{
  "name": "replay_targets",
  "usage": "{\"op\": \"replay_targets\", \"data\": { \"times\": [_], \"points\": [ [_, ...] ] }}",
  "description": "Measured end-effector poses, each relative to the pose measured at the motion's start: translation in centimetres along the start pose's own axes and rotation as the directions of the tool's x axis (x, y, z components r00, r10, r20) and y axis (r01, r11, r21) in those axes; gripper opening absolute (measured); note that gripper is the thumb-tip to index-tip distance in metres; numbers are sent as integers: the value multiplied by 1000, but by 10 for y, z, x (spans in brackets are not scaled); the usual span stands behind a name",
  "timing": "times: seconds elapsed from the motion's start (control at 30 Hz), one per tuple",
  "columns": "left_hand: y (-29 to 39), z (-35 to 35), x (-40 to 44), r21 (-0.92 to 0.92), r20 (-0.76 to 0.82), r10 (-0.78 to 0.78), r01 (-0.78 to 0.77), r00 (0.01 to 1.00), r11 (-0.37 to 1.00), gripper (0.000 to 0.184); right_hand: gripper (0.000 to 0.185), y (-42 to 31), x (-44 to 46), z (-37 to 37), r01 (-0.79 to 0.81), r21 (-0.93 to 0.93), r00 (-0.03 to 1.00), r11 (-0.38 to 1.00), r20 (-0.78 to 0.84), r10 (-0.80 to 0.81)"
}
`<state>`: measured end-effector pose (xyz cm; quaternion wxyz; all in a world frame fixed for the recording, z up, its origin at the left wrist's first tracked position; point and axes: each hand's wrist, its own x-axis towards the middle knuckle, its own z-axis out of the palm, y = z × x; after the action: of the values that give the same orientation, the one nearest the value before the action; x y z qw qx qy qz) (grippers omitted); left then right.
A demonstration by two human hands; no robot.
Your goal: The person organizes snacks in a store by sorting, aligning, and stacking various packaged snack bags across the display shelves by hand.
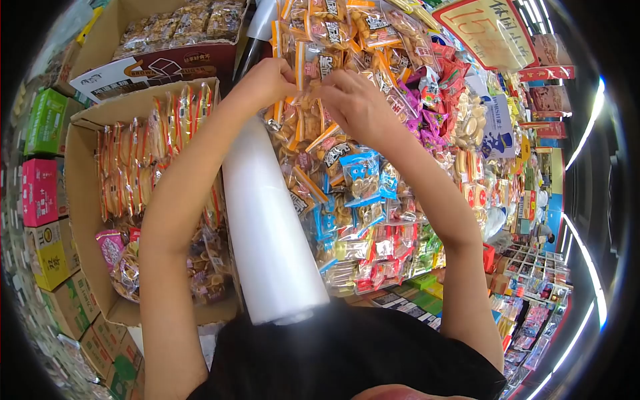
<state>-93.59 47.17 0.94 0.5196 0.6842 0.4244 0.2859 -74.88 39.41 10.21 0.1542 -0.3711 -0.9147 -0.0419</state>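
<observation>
My left hand (272, 81) reaches over the snack pile with its fingers closed at the edge of a clear snack packet (309, 70) with orange edging and dark lettering. Opposite it, my right hand (353, 103) has its fingers curled in at the packet's other side; its fingertips are partly hidden. More orange-edged snack packets (337, 153) lie beneath and around both hands. Below them sit blue snack packets (363, 177). A large roll of clear plastic (267, 220) stretches from under my left wrist toward my body.
On the left, a cardboard box (87, 200) holds rows of wrapped snacks; another box (160, 70) of brown bars stands behind it. Red and purple packets (440, 100) fill the right side. A price sign (490, 30) rises at upper right. Stacked cartons (73, 307) line the far left.
</observation>
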Motion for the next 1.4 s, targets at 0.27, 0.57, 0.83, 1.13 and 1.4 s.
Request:
{"op": "replay_targets", "data": {
  "times": [0.27,0.57,0.83,1.13,1.4],
  "points": [
    [13,11,-6,289,-5,53,-49,999,956,23,29,2,-28,6,-11,-218,991,976,128,40],
    [10,-6,-14,274,-10,61,-56,998,960,22,25,1,-25,3,-103,-85,993,991,47,107],
    [24,-64,-88,135,-67,-10,19,998,991,26,18,-34,-92,-55,-285,69,951,956,-104,291],
    [28,-79,-243,-138,-251,-176,145,952,980,23,9,-139,-251,-55,-672,256,730,695,74,679],
    [-10,-45,-333,-459,-365,-297,107,882,882,15,9,-210,-312,-34,-698,275,709,661,134,693]
  ]
}}
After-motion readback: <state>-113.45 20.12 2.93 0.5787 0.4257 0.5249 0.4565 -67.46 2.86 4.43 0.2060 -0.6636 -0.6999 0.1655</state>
